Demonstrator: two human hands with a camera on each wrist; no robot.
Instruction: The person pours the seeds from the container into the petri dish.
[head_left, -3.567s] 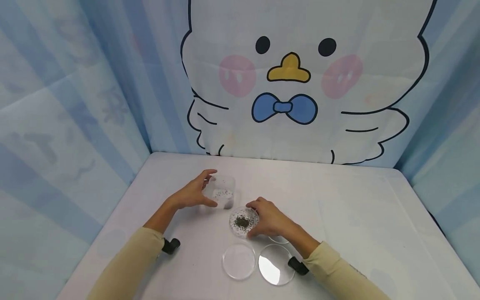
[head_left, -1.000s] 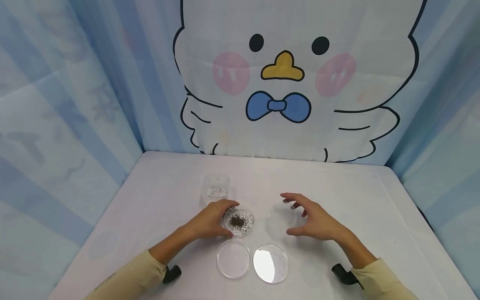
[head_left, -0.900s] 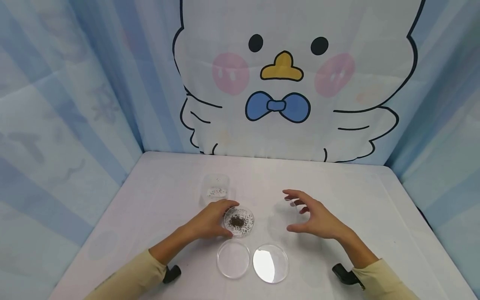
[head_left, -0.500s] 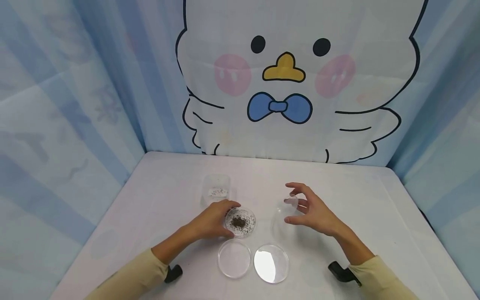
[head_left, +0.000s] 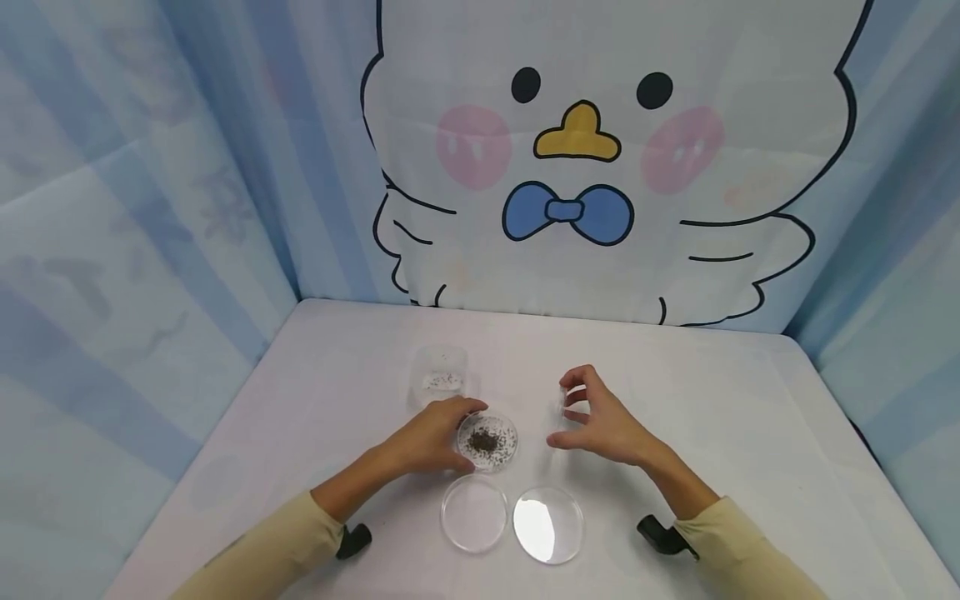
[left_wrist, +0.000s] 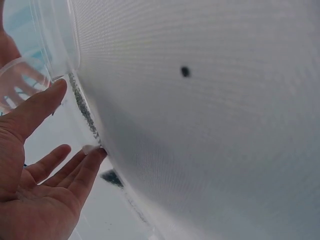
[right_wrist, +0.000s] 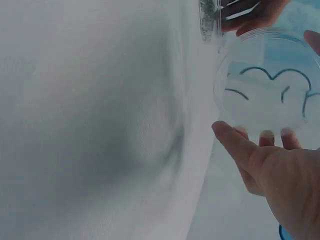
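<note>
My left hand (head_left: pixel 431 437) holds a clear petri dish (head_left: pixel 504 429) by its left side, thumb at the near edge and fingers at the far edge. Dark greenish-brown flakes (head_left: pixel 483 441) are heaped in its middle, with specks scattered around them. In the left wrist view the dish stands edge-on by the thumb. To the right, my right hand (head_left: pixel 603 427) grips a clear, round petri dish piece (right_wrist: pixel 267 90) at its rim, raised off the table and tipped nearly upright. Whether that piece is a lid or a base I cannot tell.
Behind the left hand stands a clear square tub (head_left: pixel 441 358) with dark specks in it. Two more clear round dish pieces, a left one (head_left: pixel 474 512) and a right one with glare (head_left: pixel 547 533), lie nearer me on the white table (head_left: pixel 720 417). A printed curtain (head_left: pixel 465 267) closes the back.
Earlier the right hand held the flake dish and the left was at the tub. Since then the right hand has lifted the clear piece, tipped it upright and moved it left.
</note>
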